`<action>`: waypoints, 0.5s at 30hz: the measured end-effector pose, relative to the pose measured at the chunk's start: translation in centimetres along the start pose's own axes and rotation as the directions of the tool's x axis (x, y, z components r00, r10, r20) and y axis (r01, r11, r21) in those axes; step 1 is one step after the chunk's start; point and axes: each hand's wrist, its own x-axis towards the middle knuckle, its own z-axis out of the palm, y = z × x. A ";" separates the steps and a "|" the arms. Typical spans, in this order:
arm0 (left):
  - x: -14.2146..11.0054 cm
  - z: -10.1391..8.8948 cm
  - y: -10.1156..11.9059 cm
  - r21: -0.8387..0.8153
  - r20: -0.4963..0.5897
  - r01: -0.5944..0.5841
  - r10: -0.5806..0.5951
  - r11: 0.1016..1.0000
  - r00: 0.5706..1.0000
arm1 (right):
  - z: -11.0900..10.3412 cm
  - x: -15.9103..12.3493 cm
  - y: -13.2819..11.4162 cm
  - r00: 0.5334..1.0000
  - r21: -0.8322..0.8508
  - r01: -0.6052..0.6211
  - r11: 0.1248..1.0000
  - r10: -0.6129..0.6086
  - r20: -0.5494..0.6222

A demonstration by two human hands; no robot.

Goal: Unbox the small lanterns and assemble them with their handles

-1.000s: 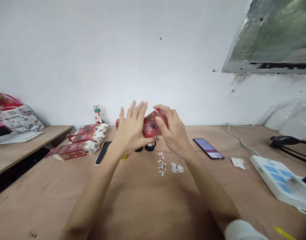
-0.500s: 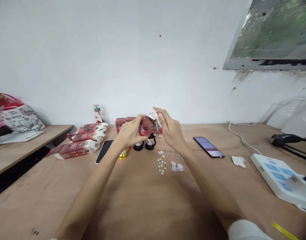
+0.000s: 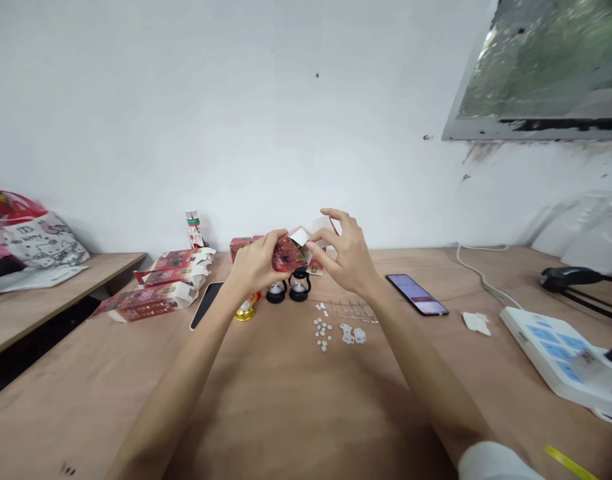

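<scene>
My left hand (image 3: 259, 265) is closed around a small red printed carton (image 3: 287, 255), tilted above the table with its end facing right. White flaps stand up from that end. My right hand (image 3: 347, 257) is at the flaps, fingers curved and apart, thumb and a fingertip close to or touching the cardboard. Below the carton stand two small black lantern-like ornaments (image 3: 299, 287) and a gold-based one (image 3: 245, 311), partly hidden by my left arm. Small white discs (image 3: 323, 331), white flower-shaped pieces (image 3: 353, 335) and bent wire pieces (image 3: 353, 310) lie beneath my right hand.
Several flattened or open red cartons (image 3: 156, 299) lie at left, near a dark phone (image 3: 206, 305) and a small bottle (image 3: 195, 230). Red boxes (image 3: 239, 247) stand behind my left hand. At right are a lit phone (image 3: 417, 294), crumpled tissue (image 3: 477, 323) and a power strip (image 3: 551, 353).
My right hand has shifted slightly, its fingers now bent in closer to the carton's end. The flaps there have changed position. My left hand keeps its hold on the carton.
</scene>
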 end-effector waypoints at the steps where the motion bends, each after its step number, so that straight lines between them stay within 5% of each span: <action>1: 0.0 0.0 0.1 0.009 0.005 0.003 -0.003 1.000 1.000 | 0.1 0.0 0.0 1.000 0.000 -0.015 1.000 0.015 -0.024; 6: 0.0 0.1 0.3 0.051 -0.033 0.034 -0.033 0.998 0.999 | 0.6 0.0 0.3 0.993 0.064 -0.094 0.994 0.098 -0.063; 15: -0.4 1.3 1.2 0.135 -0.177 -0.121 0.144 0.983 0.974 | 1.4 0.0 0.1 0.939 0.366 -0.310 0.878 0.342 -0.024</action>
